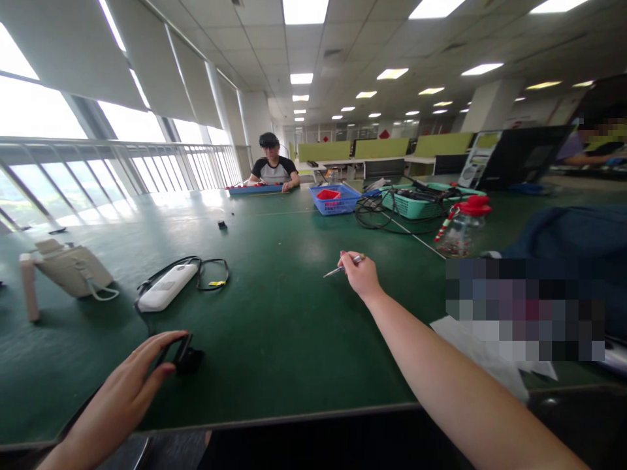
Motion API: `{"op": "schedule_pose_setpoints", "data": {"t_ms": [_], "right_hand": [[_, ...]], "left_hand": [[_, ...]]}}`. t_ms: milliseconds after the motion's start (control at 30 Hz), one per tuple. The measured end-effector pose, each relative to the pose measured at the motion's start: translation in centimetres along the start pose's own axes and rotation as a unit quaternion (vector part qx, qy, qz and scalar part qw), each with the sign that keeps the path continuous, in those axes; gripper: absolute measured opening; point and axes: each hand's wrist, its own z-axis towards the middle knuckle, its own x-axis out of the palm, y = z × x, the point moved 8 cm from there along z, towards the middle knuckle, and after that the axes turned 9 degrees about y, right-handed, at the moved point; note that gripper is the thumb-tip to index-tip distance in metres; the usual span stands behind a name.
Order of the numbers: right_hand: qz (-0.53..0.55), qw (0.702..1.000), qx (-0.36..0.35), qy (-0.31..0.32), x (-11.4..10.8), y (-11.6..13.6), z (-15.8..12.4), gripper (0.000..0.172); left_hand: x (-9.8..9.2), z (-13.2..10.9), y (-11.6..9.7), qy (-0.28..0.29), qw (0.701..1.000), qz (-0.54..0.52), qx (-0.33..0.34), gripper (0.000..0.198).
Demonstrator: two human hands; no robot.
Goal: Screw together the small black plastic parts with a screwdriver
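In the lower left, my left hand [140,372] has its thumb and fingers closed round a small black device [185,356] near the table's front edge. Its exact kind does not show. My right hand [360,277] reaches out over the middle of the green table [289,326] and grips a slim silver screwdriver [343,267], its thin tip pointing left and slightly down. A white power bank [168,287] with a black cable [200,274] lies beyond my left hand.
A beige device [73,267] stands at left. Toward the back are a blue basket [336,199], a green basket [416,202] with tangled cables, and a red-lidded bottle [463,228]. White paper [484,346] and dark fabric [568,235] lie at right. A person [274,171] sits opposite.
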Motion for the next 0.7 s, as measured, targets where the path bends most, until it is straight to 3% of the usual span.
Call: {"op": "schedule_pose_setpoints", "data": {"t_ms": [267, 500, 700], "right_hand": [[0.001, 1.0, 0.001, 0.005, 0.0, 0.0, 0.0, 0.044], [0.012, 1.0, -0.001, 0.002, 0.0, 0.0, 0.0, 0.043], [0.016, 1.0, -0.002, 0.006, 0.0, 0.2, -0.1, 0.043]], "left_hand": [[2.0, 0.7, -1.2, 0.063, 0.997, 0.028, 0.029, 0.042], [0.8, 0.0, -0.7, 0.044, 0.998, 0.033, 0.022, 0.047], [1.0, -0.4, 0.0, 0.051, 0.999, 0.0, 0.013, 0.044]]}}
